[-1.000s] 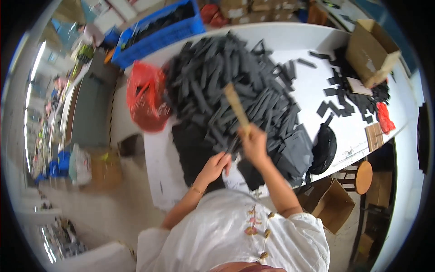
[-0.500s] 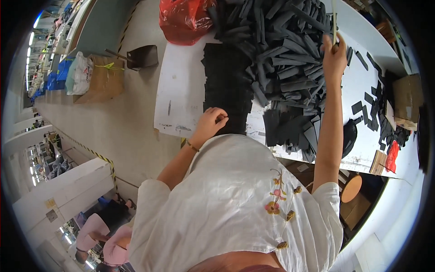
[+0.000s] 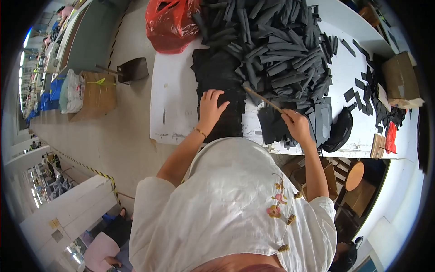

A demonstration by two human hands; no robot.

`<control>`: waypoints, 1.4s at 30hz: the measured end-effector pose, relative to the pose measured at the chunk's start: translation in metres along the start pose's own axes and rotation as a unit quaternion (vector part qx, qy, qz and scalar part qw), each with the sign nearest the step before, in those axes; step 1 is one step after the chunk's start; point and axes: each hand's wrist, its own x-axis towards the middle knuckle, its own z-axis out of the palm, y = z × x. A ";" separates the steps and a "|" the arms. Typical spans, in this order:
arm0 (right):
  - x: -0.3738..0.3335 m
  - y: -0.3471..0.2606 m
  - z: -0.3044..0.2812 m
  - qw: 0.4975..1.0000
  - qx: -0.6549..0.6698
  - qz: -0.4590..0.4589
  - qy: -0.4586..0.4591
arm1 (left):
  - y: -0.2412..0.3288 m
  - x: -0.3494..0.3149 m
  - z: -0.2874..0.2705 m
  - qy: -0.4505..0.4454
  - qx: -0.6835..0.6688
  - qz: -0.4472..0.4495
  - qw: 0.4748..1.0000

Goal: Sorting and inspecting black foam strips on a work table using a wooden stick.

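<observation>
A column of overlapping flat black pieces (image 3: 219,68) runs down the white table. My left hand (image 3: 211,106) rests on its lower part, with fingers stretched out and the thumb apart. In my right hand (image 3: 297,124) is a thin tan wooden stick (image 3: 264,98), gripped near one end. Its far tip points left and reaches the right edge of the column. Beyond the stick lies a large heap of rolled dark grey pieces (image 3: 290,54). Flat dark pieces (image 3: 271,124) lie left of my right hand, by the table's near edge.
A red plastic bag (image 3: 172,27) sits at the table's far left. A black rounded item (image 3: 340,131), small dark scraps (image 3: 358,93) and a cardboard box (image 3: 401,79) lie to the right. On the floor at left are a dustpan (image 3: 133,71) and a carton (image 3: 99,95).
My right hand has come down from the heap's far right side toward me, bringing the stick to the column. My left hand has moved slightly forward, and its fingers have stretched out.
</observation>
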 end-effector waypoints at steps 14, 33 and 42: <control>0.006 -0.002 -0.017 0.998 -0.011 -0.057 0.022 | -0.011 0.033 0.001 -0.119 -0.055 0.002 0.991; 0.155 -0.040 -0.114 0.968 0.005 -0.204 0.147 | 0.018 0.079 -0.068 -0.110 -0.263 -0.221 0.933; 0.094 -0.027 -0.114 0.953 -0.108 -0.275 0.062 | 0.035 0.125 -0.098 -0.195 -0.256 -0.152 0.935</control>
